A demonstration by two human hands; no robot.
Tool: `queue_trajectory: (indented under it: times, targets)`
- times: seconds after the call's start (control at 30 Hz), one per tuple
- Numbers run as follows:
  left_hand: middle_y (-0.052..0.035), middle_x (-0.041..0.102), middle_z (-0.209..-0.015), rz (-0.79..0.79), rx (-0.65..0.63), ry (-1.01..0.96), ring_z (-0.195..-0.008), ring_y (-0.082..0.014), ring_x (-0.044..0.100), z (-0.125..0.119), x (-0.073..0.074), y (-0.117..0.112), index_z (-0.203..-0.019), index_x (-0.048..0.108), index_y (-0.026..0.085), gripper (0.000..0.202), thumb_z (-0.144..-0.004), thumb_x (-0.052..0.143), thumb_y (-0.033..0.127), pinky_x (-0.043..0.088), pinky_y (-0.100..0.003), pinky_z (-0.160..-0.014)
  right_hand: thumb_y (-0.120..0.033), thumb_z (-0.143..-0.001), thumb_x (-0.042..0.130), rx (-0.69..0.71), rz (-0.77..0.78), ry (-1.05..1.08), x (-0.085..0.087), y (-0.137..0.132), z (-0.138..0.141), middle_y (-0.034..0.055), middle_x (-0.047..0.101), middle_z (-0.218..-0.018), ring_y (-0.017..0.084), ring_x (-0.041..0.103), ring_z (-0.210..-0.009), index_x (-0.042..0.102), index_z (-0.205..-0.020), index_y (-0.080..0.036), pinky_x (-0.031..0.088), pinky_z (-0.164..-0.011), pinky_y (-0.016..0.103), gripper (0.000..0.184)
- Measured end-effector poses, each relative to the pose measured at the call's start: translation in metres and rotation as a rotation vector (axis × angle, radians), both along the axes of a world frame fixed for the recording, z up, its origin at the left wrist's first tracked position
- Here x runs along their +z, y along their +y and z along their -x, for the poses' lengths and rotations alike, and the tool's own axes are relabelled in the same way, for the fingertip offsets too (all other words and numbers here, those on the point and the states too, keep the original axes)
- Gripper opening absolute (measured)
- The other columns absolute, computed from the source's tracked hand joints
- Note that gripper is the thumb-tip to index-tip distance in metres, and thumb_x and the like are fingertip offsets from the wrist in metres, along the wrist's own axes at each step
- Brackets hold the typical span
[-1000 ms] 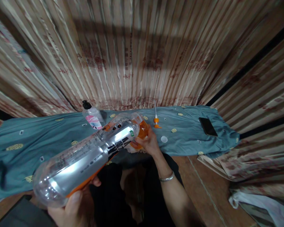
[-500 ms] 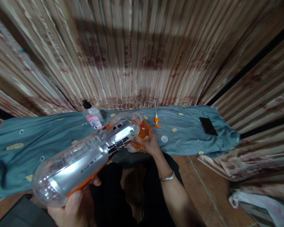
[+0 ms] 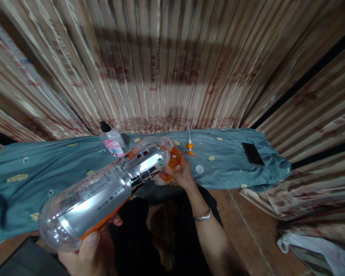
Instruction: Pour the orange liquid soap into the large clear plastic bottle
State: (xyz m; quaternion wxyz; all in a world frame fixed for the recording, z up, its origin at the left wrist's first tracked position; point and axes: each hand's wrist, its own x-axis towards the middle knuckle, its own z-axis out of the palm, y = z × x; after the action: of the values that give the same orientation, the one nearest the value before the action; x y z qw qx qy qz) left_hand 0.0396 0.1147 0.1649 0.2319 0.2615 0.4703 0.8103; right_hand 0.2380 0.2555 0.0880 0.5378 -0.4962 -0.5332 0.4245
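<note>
A big clear plastic bottle [image 3: 103,195] with a silver and orange label lies tilted across the view, its neck toward the upper right. Its lower end rests in my left hand [image 3: 89,245], whose fingers are wrapped round it. My right hand [image 3: 181,171] grips an orange see-through bottle [image 3: 174,157] by the big bottle's mouth; the large bottle partly hides it. Whether the two mouths touch, I cannot tell. Beyond them on the cloth lie an orange pump head [image 3: 190,146] with a white tube, and a small white round cap [image 3: 199,169].
A clear bottle with a black top and pink label [image 3: 113,142] stands at the back left. Toward the right end of the green patterned cloth [image 3: 227,168] lies a black phone [image 3: 253,154]. Striped curtains [image 3: 172,76] hang close behind and at both sides.
</note>
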Motion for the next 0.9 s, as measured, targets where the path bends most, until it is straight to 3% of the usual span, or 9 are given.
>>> queue_trajectory:
  times: [0.07,0.3,0.4,0.6,0.77,0.9]
  targets:
    - [-0.0024,0.075,-0.118,0.003,0.002,0.001,-0.067,-0.0181,0.062,0.000,0.001,0.000,-0.117,0.085,0.036,0.071,-0.049,0.101,0.038,0.052,-0.027,-0.039,-0.040,-0.066,0.098,0.002,-0.009,-0.002,0.001,0.000,0.000,0.0075,0.087,-0.117,0.032,0.085,-0.109,0.069,-0.125,-0.025,0.070,-0.097,0.043,0.068]
    - [0.0007,0.071,-0.088,-0.022,0.028,0.000,-0.064,-0.0196,0.060,0.000,-0.002,0.001,-0.116,0.083,0.033,0.071,-0.048,0.104,0.042,0.049,-0.026,-0.039,-0.041,-0.065,0.098,-0.007,-0.015,-0.012,-0.001,0.000,0.000,0.0063,0.087,-0.118,0.031,0.085,-0.109,0.068,-0.127,-0.026,0.069,-0.096,0.041,0.070]
    - [0.0010,0.074,-0.094,-0.030,0.013,-0.016,-0.057,-0.0181,0.060,0.000,-0.002,0.002,-0.115,0.084,0.032,0.071,-0.047,0.103,0.039,0.052,-0.030,-0.037,-0.039,-0.064,0.098,-0.013,-0.018,-0.005,-0.003,0.001,0.000,0.0069,0.087,-0.119,0.031,0.084,-0.110,0.069,-0.127,-0.026,0.069,-0.097,0.042,0.071]
    - [-0.0033,0.078,-0.126,-0.043,-0.001,0.019,-0.068,-0.0178,0.062,0.001,-0.006,-0.001,-0.130,0.085,0.041,0.077,-0.054,0.100,0.037,0.053,-0.028,-0.040,-0.041,-0.066,0.097,0.009,0.001,-0.015,-0.003,0.001,0.000,0.0101,0.086,-0.124,0.033,0.083,-0.117,0.068,-0.132,-0.023,0.068,-0.102,0.045,0.075]
    - [-0.0030,0.078,-0.108,-0.031,0.019,0.024,-0.070,-0.0211,0.063,0.003,-0.014,-0.001,-0.114,0.087,0.037,0.060,-0.056,0.098,0.036,0.054,-0.029,-0.041,-0.041,-0.064,0.098,0.013,0.016,-0.027,-0.003,0.001,-0.001,0.0116,0.086,-0.125,0.036,0.083,-0.120,0.067,-0.134,-0.022,0.068,-0.104,0.047,0.079]
    - [-0.0033,0.078,-0.110,-0.028,0.040,0.022,-0.071,-0.0207,0.061,0.002,-0.010,0.001,-0.105,0.085,0.033,0.056,-0.051,0.099,0.038,0.052,-0.027,-0.039,-0.039,-0.067,0.097,0.017,-0.016,-0.013,-0.003,0.001,-0.001,0.0103,0.086,-0.124,0.034,0.083,-0.119,0.069,-0.130,-0.023,0.068,-0.104,0.045,0.071]
